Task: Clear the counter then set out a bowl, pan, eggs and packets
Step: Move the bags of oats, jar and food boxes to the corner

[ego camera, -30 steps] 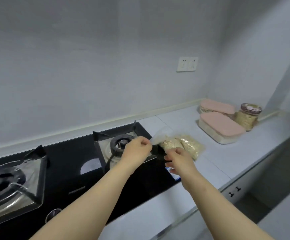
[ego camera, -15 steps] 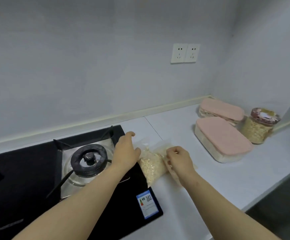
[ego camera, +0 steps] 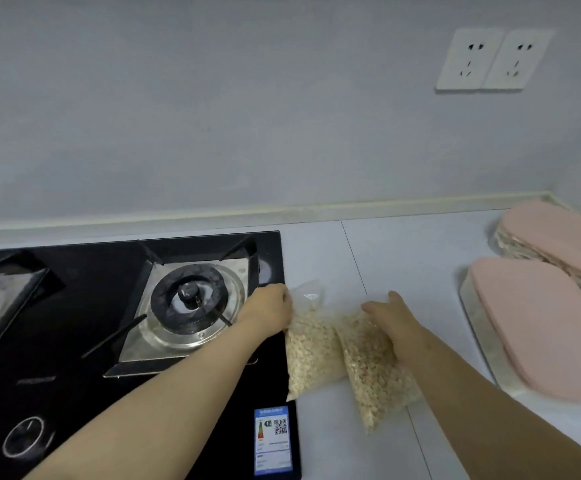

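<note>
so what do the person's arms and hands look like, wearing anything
The left arm and right arm are bare to the frame's edge, no sleeves in view. The left hand and right hand show no gloves, rings, watch or bracelet.
</note>
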`<state>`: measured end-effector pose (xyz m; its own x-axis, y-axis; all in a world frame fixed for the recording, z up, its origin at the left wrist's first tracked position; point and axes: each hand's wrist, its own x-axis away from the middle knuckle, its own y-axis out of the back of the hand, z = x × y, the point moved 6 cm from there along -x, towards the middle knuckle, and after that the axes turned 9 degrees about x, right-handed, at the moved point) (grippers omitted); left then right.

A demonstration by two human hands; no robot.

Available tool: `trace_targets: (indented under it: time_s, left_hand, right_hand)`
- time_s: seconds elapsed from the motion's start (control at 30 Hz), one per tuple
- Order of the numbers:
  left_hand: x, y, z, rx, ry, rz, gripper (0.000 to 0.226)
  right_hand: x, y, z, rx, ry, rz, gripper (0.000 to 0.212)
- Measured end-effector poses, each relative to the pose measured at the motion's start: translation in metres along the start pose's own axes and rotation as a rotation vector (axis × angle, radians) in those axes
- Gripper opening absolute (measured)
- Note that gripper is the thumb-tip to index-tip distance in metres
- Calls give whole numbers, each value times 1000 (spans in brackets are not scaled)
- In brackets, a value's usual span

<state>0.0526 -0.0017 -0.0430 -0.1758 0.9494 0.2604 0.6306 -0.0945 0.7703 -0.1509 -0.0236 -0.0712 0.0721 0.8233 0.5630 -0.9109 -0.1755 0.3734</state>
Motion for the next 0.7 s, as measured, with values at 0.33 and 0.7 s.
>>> trace_targets:
  time_s: [0.33, 0.7]
  left_hand:
    - [7, 30, -29, 34, -119, -82, 30]
    - [25, 48, -63, 79, -224, -83, 29]
  right_hand:
    - [-2, 16, 15, -154, 147, -41, 21]
    - [31, 43, 54, -519, 355, 54, 29]
